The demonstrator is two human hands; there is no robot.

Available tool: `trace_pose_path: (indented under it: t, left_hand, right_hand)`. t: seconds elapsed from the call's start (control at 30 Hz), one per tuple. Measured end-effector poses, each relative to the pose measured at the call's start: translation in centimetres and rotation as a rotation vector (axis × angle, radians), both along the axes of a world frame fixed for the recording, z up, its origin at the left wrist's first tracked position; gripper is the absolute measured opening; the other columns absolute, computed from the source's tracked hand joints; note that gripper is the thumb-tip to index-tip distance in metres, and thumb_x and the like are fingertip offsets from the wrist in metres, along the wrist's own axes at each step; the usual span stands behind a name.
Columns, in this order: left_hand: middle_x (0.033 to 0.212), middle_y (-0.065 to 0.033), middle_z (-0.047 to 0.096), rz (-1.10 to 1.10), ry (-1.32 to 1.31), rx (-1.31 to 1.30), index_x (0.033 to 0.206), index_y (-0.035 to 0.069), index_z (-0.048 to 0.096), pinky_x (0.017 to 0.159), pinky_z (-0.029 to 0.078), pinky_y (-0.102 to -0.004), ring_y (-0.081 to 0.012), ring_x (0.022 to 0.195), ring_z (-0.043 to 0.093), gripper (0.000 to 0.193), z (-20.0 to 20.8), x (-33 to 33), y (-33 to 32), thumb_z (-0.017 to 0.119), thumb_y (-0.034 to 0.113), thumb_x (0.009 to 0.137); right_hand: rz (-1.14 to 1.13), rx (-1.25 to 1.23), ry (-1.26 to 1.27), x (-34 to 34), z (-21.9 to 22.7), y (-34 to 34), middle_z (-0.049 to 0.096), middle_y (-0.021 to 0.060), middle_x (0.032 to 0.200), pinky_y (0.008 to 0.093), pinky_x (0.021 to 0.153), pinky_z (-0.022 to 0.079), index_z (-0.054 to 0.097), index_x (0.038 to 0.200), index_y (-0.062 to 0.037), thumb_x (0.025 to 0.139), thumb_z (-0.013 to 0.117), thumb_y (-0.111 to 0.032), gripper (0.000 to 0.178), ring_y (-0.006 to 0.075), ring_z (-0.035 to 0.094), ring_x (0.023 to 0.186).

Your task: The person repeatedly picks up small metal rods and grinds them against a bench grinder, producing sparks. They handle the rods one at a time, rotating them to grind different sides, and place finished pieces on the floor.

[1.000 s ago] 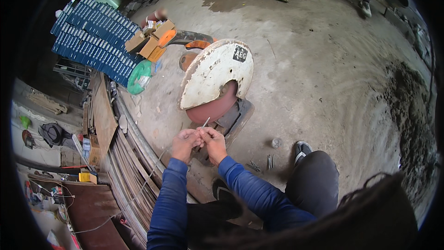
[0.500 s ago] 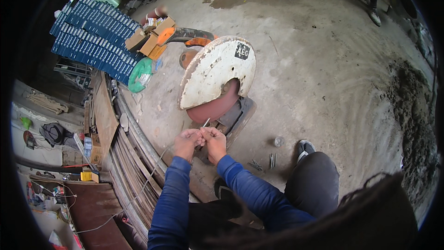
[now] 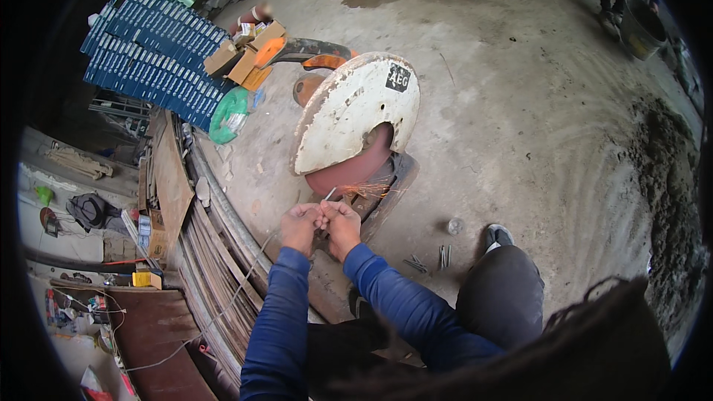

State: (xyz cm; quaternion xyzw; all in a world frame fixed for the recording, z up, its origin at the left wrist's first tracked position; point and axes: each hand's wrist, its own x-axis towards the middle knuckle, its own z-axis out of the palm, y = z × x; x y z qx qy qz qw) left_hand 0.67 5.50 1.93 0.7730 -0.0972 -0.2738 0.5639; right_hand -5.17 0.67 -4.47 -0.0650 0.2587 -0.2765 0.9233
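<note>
My left hand (image 3: 298, 227) and my right hand (image 3: 342, 226) meet with fingertips pinched together around a short, thin metal rod (image 3: 330, 194). The rod's tip points up to the lower edge of a reddish-brown abrasive wheel (image 3: 347, 173). Orange sparks (image 3: 364, 189) fly off to the right from there. A large, chipped white guard (image 3: 345, 115) covers most of the wheel, part of a cut-off saw with an orange and black handle (image 3: 316, 53) behind. My fingers hide the rod's lower end.
Several small metal rods (image 3: 444, 256) lie on the concrete floor beside a small clear cup (image 3: 454, 226), left of my shoe (image 3: 499, 235). Long pipes (image 3: 226, 223) run along the left. Blue boxes (image 3: 156, 52) are stacked far left. A person stands far right near a dark bucket (image 3: 642, 27).
Sparks now spray from the rod's tip at the wheel; none showed before. Both hands keep their pinch on the rod. The view has shifted slightly, and a bucket shows beside the far person.
</note>
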Motion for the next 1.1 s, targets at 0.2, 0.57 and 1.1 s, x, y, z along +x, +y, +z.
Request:
trace_pose_path:
  t: [0.2, 0.57, 1.1]
  left_hand:
    - [0.077, -0.0078, 0.063, 0.007, -0.052, 0.003, 0.094, -0.008, 0.061, 0.055, 0.048, -0.0232, -0.0111, 0.06, 0.057, 0.007, 0.17, -0.15, -0.34, 0.057, -0.004, 0.091]
    - [0.075, -0.008, 0.062, 0.029, -0.049, -0.003, 0.091, -0.008, 0.061, 0.054, 0.047, -0.0234, -0.0113, 0.059, 0.056, 0.006, 0.57, -0.17, -0.56, 0.055, -0.007, 0.089]
    - [0.075, -0.0088, 0.063, 0.05, -0.041, -0.035, 0.092, -0.008, 0.062, 0.053, 0.048, -0.0237, -0.0118, 0.059, 0.057, 0.007, 0.66, -0.17, -0.4, 0.056, -0.005, 0.089]
  right_hand:
    - [0.006, 0.039, -0.002, 0.1, 0.28, -0.16, 0.063, 0.0027, 0.073, 0.0203, 0.052, 0.044, 0.063, 0.093, -0.0003, 0.094, 0.065, -0.01, 0.01, 0.0072, 0.053, 0.057]
    - [0.012, 0.053, -0.017, 0.37, 0.44, -0.2, 0.062, 0.0014, 0.074, 0.0196, 0.055, 0.044, 0.063, 0.091, -0.0024, 0.094, 0.065, -0.011, 0.01, 0.0065, 0.053, 0.059]
    - [0.012, 0.063, -0.025, 0.42, 0.8, -0.27, 0.061, 0.002, 0.071, 0.0216, 0.054, 0.045, 0.062, 0.085, -0.0025, 0.094, 0.066, -0.01, 0.012, 0.0082, 0.053, 0.057]
